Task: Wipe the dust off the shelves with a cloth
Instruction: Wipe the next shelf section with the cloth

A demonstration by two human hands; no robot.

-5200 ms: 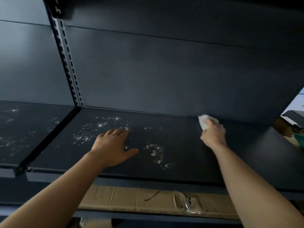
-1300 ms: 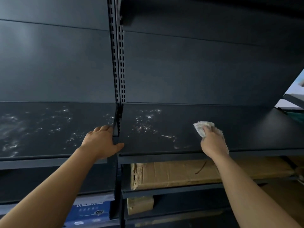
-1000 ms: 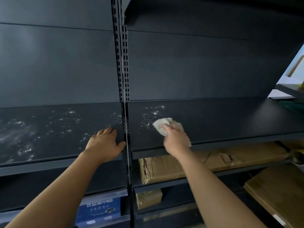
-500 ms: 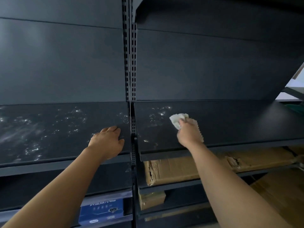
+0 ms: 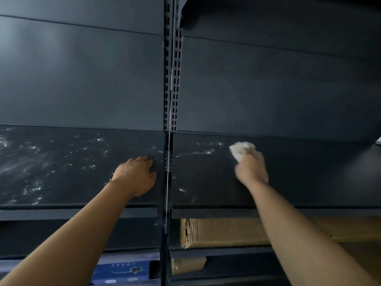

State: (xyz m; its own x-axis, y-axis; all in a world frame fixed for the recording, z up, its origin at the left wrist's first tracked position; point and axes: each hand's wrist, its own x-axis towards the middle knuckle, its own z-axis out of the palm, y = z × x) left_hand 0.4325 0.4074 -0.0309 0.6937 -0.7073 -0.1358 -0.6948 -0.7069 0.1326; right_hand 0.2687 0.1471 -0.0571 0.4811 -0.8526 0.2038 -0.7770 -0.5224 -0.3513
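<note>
Two dark metal shelves meet at a slotted upright post [image 5: 172, 79]. The right shelf [image 5: 309, 172] has a few white dust specks near its back left and a streak by the front. My right hand [image 5: 250, 167] presses a crumpled white cloth [image 5: 240, 149] onto this shelf, just right of the specks. The left shelf [image 5: 61, 166] is covered in white dust. My left hand [image 5: 135, 175] lies flat on the left shelf's right end, fingers spread, holding nothing.
A torn cardboard box [image 5: 222, 232] lies on the shelf below the right one, a smaller box [image 5: 187, 264] under that. A blue package [image 5: 121, 273] sits low on the left. Another shelf [image 5: 268, 15] overhangs at the top right.
My right hand with the cloth has swept right along the right shelf, away from the post, and is blurred. Dust near the post has thinned. My left hand has stayed put.
</note>
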